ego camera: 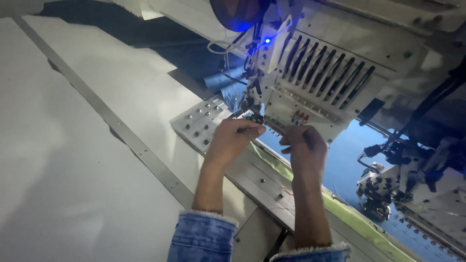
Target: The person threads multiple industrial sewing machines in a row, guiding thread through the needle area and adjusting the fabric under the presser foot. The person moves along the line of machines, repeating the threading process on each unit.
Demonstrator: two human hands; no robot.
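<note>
Both hands are raised to the underside of a big embroidery machine head (320,73), and everything else lies around that spot. Largest in view is the pale worktop (73,160), crossed from upper left to lower centre by a long metal strip (121,131) with small screws along it. Next in size is the white machine head, with a row of dark slots across its front and a small blue light (267,40) glowing at its upper left. Blue fabric (344,160) stretches beneath it to the right, edged by a yellow-green band (359,221) along the near side. A second sewing unit (383,194) with dark parts stands farther right, over the same fabric. A grey metal plate (199,123) studded with bolts sits just left of the needle area (253,114), which hangs from the machine head's lower left corner. The left hand (233,140) is curled shut, thumb and fingertips pinched together just below the needles; whatever it pinches is too thin to make out. The right hand (303,145) is also closed, fingers folded in toward the palm just beside the machine's lower edge, and I cannot tell what it grips, if anything. Both wrists come out of blue denim sleeves (204,237) with pale fleecy cuffs at the bottom edge.
</note>
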